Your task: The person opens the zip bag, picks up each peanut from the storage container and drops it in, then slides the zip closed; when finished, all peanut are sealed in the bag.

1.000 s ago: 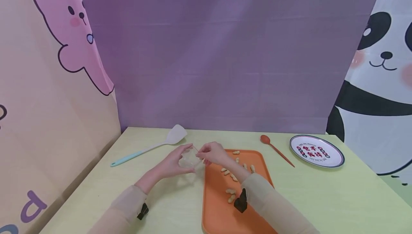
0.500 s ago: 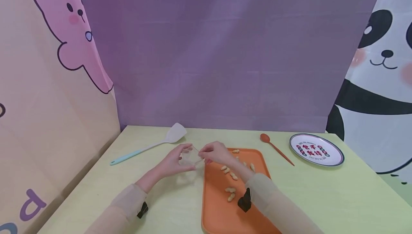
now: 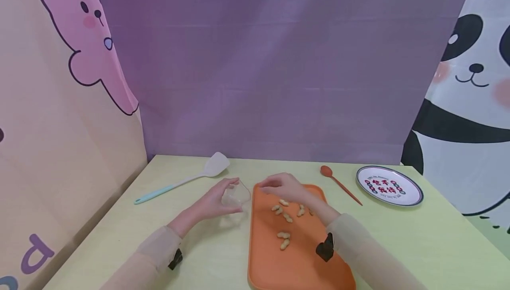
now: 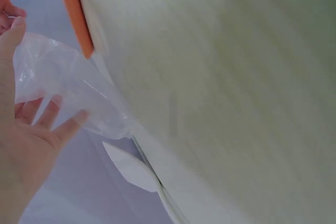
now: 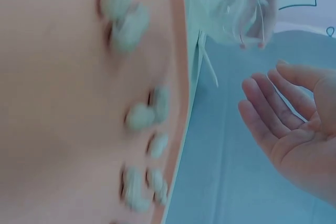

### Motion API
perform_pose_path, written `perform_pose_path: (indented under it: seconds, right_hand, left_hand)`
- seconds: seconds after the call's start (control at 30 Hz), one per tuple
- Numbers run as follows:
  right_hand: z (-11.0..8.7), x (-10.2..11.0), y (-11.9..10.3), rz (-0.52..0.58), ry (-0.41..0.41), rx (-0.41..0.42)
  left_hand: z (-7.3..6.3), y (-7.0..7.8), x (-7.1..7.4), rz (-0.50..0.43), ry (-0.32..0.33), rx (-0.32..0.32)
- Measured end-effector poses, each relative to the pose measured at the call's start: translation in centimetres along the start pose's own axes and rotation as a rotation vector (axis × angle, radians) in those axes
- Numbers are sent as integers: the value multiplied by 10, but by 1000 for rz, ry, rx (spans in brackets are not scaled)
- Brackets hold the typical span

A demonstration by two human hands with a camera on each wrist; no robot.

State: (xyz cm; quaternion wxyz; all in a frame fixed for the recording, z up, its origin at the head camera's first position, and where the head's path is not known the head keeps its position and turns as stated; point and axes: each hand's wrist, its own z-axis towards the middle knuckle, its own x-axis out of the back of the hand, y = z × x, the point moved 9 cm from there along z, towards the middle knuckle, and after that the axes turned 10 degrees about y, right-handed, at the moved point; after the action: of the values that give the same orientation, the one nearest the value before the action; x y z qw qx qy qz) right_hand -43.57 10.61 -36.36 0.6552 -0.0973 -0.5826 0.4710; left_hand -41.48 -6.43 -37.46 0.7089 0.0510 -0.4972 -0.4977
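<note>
My left hand (image 3: 211, 201) holds a clear plastic bag (image 3: 236, 195) just left of the orange tray (image 3: 268, 268), its mouth turned toward the right. In the left wrist view the bag (image 4: 73, 82) hangs soft and see-through between thumb and fingers. My right hand (image 3: 283, 187) is above the tray's far left part, apart from the bag. The right wrist view shows that hand (image 5: 294, 114) with loosely bent fingers and nothing in them. Several unshelled peanuts (image 3: 283, 235) lie scattered on the tray; the right hand and forearm hide part of its far end.
Behind the left hand lies a spatula (image 3: 217, 164) with a pale blue handle. To the right of the tray are a red-brown spoon (image 3: 326, 171) and a white plate (image 3: 388, 199) with red lettering. A purple cloth (image 3: 255, 82) hangs behind the table.
My right hand has left the bag's rim and moved right, over the tray. The left hand keeps the bag in nearly the same place.
</note>
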Motion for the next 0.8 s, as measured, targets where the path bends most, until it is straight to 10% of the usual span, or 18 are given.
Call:
perform_pose_path:
  seconds: [0.17, 0.47, 0.8]
  right_hand:
    - [-34, 36, -55, -43, 18, -18]
    - [-44, 60, 14, -70, 74, -25]
    - [-66, 81, 42, -174, 125, -49]
  left_hand:
    - [-1, -4, -3, 74, -47, -11]
    - [-2, -5, -5, 47, -52, -11]
    - [-4, -2, -6, 49, -56, -7]
